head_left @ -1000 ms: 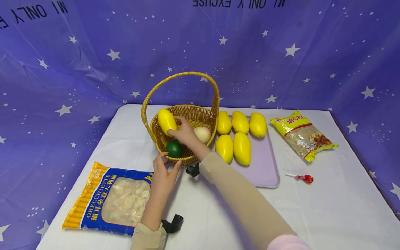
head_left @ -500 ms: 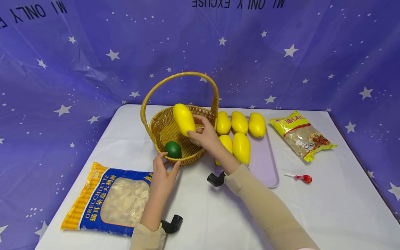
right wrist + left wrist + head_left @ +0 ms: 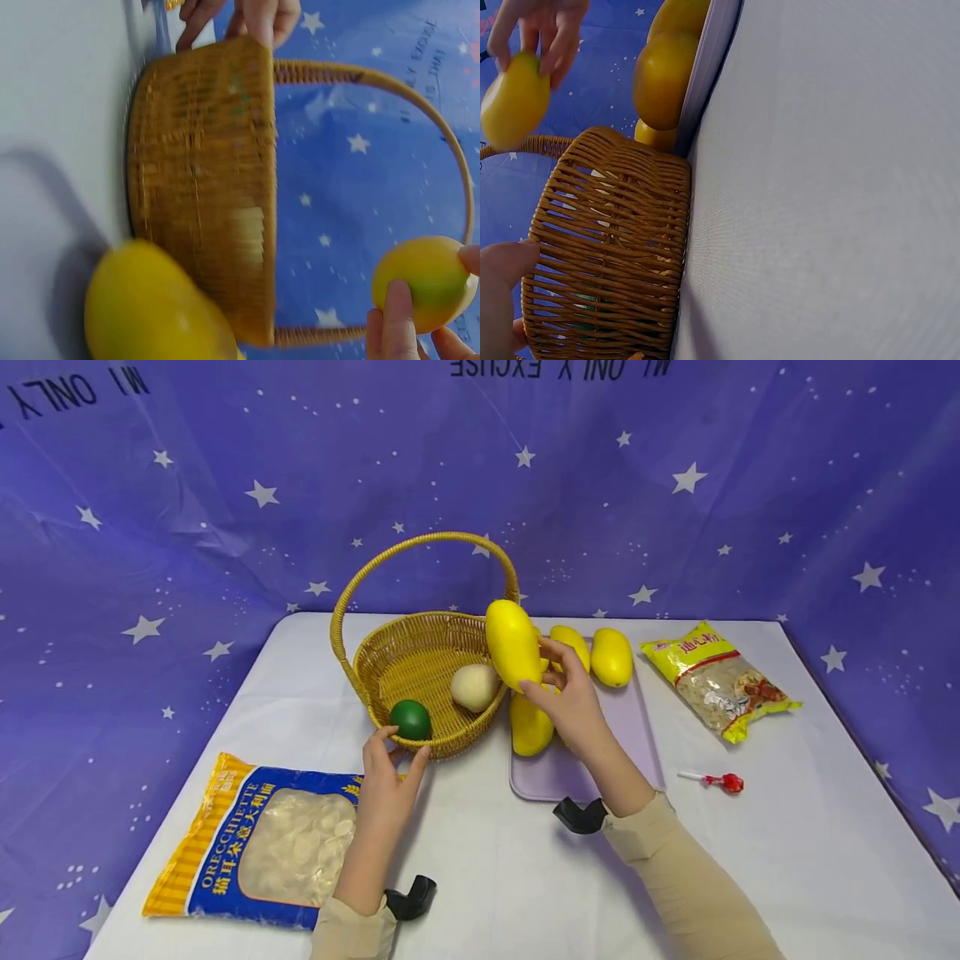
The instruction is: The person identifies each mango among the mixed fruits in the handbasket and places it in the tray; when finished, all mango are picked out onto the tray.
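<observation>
In the head view, my right hand (image 3: 573,703) pinches a yellow mango (image 3: 513,645), raised at the right rim of a wicker basket (image 3: 401,681) with a tall handle. The right wrist view shows the fingertips round the greenish end of this mango (image 3: 421,281). My left hand (image 3: 386,787) holds the basket's near rim between thumb and fingers; its thumb (image 3: 510,262) lies against the wicker in the left wrist view. Inside the basket are a dark green round fruit (image 3: 410,720) and a pale, peach-like fruit (image 3: 474,687).
A lilac tray (image 3: 626,760) right of the basket bears several mangoes (image 3: 611,657), partly hidden by my right hand. Farther right lie a yellow food packet (image 3: 723,681) and a red lollipop (image 3: 731,783). A blue orecchiette bag (image 3: 300,843) is at the left front.
My right hand has lifted the mango from inside the basket and carried it right, towards the tray. The pale fruit shows fully again. My left hand has stayed at the rim.
</observation>
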`<state>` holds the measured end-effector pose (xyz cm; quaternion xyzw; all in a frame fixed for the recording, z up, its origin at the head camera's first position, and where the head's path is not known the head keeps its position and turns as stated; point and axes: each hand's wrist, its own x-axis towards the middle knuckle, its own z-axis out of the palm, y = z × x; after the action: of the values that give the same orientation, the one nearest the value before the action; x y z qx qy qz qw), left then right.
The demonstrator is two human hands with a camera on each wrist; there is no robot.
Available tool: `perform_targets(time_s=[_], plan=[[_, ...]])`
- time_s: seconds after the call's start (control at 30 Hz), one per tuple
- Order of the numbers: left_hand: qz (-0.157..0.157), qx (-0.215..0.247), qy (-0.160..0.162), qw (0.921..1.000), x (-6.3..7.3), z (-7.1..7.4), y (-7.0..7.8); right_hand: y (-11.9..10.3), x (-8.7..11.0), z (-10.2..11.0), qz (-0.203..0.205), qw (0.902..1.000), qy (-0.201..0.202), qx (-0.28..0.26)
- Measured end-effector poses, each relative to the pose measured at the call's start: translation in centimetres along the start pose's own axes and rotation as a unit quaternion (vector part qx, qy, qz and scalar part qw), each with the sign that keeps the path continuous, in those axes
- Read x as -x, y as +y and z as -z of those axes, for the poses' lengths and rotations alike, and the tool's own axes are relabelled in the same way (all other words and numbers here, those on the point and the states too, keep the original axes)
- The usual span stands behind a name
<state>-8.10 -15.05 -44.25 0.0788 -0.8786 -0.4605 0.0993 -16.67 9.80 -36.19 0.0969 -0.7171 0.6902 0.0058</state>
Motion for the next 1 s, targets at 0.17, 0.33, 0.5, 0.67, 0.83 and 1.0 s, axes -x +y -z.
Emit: perform_targets(time_s=[0.17, 0.33, 0.5, 0.67, 0.83, 1.0], plan=[[0.004, 0.007, 0.002, 1.0000, -0.1, 0.0, 0.1, -0.3, 0.9, 3.1, 0.019, 0.9977, 0.057, 0.032], [0.004, 0.015, -0.003, 0.9999, -0.2, 0.1, 0.3, 0.1, 2.1, 6.5, 0.025, 0.9937, 0.105, 0.032], [0.013, 0.010, -0.013, 0.9998, -0.2, 0.0, 0.1, 1.3, 3.7, 9.3, 0.006, 0.9888, 0.147, 0.028], [0.018, 0.004, -0.014, 0.9997, -0.2, 0.1, -0.2, 2.0, 4.8, 10.8, -0.015, 0.9809, 0.180, 0.072], [0.018, 0.006, -0.016, 0.9997, -0.3, 0.1, -0.1, 2.5, 5.7, 11.7, -0.039, 0.9693, 0.196, 0.142], [0.022, 0.006, -0.022, 0.9995, -0.3, 0.0, 0.1, 3.2, 6.7, 12.3, -0.053, 0.9578, 0.204, 0.196]])
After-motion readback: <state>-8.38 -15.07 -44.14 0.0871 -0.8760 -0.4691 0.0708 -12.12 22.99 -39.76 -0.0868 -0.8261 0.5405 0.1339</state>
